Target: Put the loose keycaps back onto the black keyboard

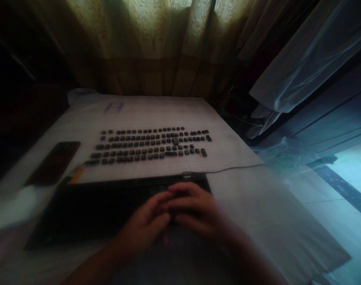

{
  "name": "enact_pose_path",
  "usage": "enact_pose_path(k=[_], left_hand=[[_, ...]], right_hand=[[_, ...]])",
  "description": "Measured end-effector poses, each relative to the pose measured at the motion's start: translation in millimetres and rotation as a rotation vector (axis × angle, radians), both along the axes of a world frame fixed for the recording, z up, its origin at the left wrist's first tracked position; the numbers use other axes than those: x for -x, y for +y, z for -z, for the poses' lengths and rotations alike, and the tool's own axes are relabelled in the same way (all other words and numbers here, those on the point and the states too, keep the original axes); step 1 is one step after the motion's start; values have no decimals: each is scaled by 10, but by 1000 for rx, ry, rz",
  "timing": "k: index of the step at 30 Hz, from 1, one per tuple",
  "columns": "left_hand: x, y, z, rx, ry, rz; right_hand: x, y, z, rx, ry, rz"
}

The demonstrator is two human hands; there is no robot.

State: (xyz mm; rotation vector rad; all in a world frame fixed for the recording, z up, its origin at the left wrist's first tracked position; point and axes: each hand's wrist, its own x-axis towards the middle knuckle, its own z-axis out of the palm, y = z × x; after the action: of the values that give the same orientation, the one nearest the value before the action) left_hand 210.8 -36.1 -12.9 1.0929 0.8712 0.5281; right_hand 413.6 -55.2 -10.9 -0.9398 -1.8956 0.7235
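Note:
A black keyboard (100,204) lies across the near part of the table, its face too dark to make out in detail. Over its right part my left hand (146,219) and my right hand (196,208) meet, fingertips together. The fingers of both are bent and closed; anything between them is hidden. Beyond the keyboard, loose black keycaps (151,143) are laid out in several rows, with a larger keycap (175,141) standing among them.
A dark phone (54,162) lies at the left, near an orange-yellow tool handle (77,175) by the keyboard's corner. A thin cable (230,169) runs right over the white-covered table (156,111). A blurred white object (14,209) is at left; a curtain (151,47) hangs behind.

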Motion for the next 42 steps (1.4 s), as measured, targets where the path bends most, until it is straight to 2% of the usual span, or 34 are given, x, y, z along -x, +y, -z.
enact_pose_path(k=[8, 15, 20, 32, 35, 37, 40, 42], left_hand=[[70, -25, -14, -158, -40, 19], [77, -25, 4, -169, -93, 70], [72, -34, 28, -166, -128, 86], [75, -46, 150, -202, -56, 118], [102, -46, 162, -406, 30, 109], [128, -43, 172, -707, 138, 75], [146, -39, 246, -1258, 279, 56], [136, -41, 337, -1518, 358, 52]], right_hand=[[5, -7, -5, 33, -27, -47], [37, 0, 77, -49, 39, -1], [52, -9, 65, -43, 25, 3], [49, -46, 24, -26, -5, 66], [-28, -87, 5, -45, -28, 108], [-141, -129, 7, -54, -36, 183], [-360, -205, 59, -38, -22, 372], [-487, -255, 124, -1, -18, 469]])
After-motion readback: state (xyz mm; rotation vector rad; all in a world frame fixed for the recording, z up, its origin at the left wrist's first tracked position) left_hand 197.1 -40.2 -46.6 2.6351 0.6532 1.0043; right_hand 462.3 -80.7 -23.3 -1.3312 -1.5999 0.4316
